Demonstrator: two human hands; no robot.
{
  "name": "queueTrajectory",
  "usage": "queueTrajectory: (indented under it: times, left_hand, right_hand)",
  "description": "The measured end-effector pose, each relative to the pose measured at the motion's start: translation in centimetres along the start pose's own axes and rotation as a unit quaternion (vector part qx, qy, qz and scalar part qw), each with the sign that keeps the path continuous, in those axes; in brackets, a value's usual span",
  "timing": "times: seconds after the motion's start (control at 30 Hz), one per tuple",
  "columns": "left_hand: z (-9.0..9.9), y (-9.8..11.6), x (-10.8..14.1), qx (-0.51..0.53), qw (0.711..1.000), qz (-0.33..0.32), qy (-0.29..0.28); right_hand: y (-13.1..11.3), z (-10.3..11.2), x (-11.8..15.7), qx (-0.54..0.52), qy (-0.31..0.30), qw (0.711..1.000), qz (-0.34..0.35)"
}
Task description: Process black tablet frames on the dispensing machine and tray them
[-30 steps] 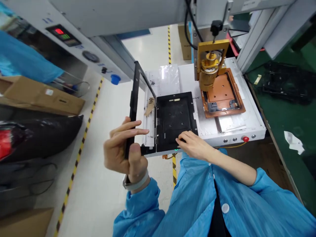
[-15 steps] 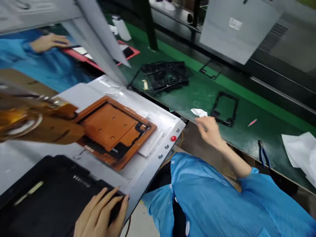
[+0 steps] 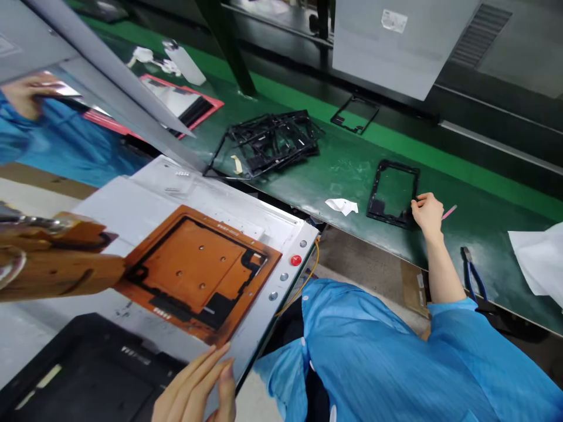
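My right hand (image 3: pixel 428 214) is at the right edge of a thin black rectangular frame (image 3: pixel 375 193) on the green bench, its thumb and fingers pinched on the lower right side. The frame lies flat, with a wider block in its lower left corner. At the bottom, my left hand (image 3: pixel 196 384) has its fingers stretched out and holds nothing. It is beside the right end of a black tray-like fixture (image 3: pixel 101 375). Just beyond those fingertips, an orange-brown fixture plate (image 3: pixel 176 246) with a dark recessed outline rests on the white machine bed (image 3: pixel 145 199).
Several black frames (image 3: pixel 275 143) are piled on the green bench (image 3: pixel 352 164); another frame (image 3: pixel 355 115) lies behind. Near the front edge are crumpled white paper (image 3: pixel 342 206), a pink stick (image 3: pixel 449 211) and blue-handled pliers (image 3: pixel 472 275). A red button (image 3: pixel 295 260) sits on the machine corner. A co-worker's hand (image 3: pixel 30 94) shows upper left.
My right hand has moved right, from near the white paper to the frame's right edge. My left hand has come away from the black fixture's edge. The view has shifted slightly.
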State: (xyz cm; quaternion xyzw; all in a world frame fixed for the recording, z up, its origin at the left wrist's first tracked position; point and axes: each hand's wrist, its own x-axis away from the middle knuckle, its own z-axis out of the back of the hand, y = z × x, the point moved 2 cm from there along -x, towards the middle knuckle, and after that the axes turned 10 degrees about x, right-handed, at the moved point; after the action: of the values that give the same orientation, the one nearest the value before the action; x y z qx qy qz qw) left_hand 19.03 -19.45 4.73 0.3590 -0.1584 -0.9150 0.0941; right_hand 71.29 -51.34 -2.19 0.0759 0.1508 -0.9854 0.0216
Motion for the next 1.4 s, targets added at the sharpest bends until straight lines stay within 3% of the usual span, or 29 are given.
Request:
queueTrajectory:
  times: [0.13, 0.23, 0.3, 0.37, 0.43, 0.53, 0.63, 0.8, 1.0, 1.2, 1.4]
  left_hand:
    - [-2.1, 1.4, -1.5, 0.078, 0.997, 0.004, -0.012]
    - [-4.1, 2.8, -3.6, 0.142, 0.989, 0.028, -0.026]
    - [-5.4, 3.8, -5.5, 0.175, 0.979, 0.093, -0.041]
    - [-6.4, 4.7, -7.3, 0.233, 0.953, 0.184, -0.051]
    - [-7.0, 5.2, -9.0, 0.341, 0.905, 0.249, -0.046]
    - [-6.7, 5.3, -10.4, 0.463, 0.835, 0.298, 0.006]
    - [-5.5, 5.1, -10.4, 0.475, 0.813, 0.334, 0.049]
    - [-3.9, 5.1, -9.2, 0.463, 0.807, 0.356, 0.081]
    - [-3.3, 5.0, -8.3, 0.463, 0.807, 0.351, 0.103]
    - [-3.3, 4.9, -7.9, 0.472, 0.807, 0.337, 0.108]
    - [-2.7, 5.0, -7.8, 0.439, 0.843, 0.29, 0.111]
  right_hand:
    - [-0.9, 1.2, 0.3, -0.128, 0.083, 0.988, 0.004]
    - [-4.3, 3.0, 2.6, -0.269, 0.115, 0.955, 0.055]
    - [-7.7, 4.5, 5.1, -0.347, 0.101, 0.927, 0.096]
    - [-11.3, 6.0, 7.9, -0.404, 0.071, 0.903, 0.13]
    - [-14.6, 7.2, 10.5, -0.44, 0.042, 0.883, 0.16]
    - [-18.4, 7.9, 13.5, -0.465, -0.01, 0.862, 0.199]
    - [-20.6, 7.7, 15.1, -0.47, -0.052, 0.853, 0.221]
    - [-21.9, 7.6, 16.5, -0.47, -0.078, 0.844, 0.244]
    - [-21.8, 8.1, 17.5, -0.464, -0.107, 0.849, 0.231]
    - [-21.7, 8.5, 18.4, -0.474, -0.074, 0.844, 0.238]
    - [-21.9, 8.2, 18.8, -0.482, -0.049, 0.838, 0.251]
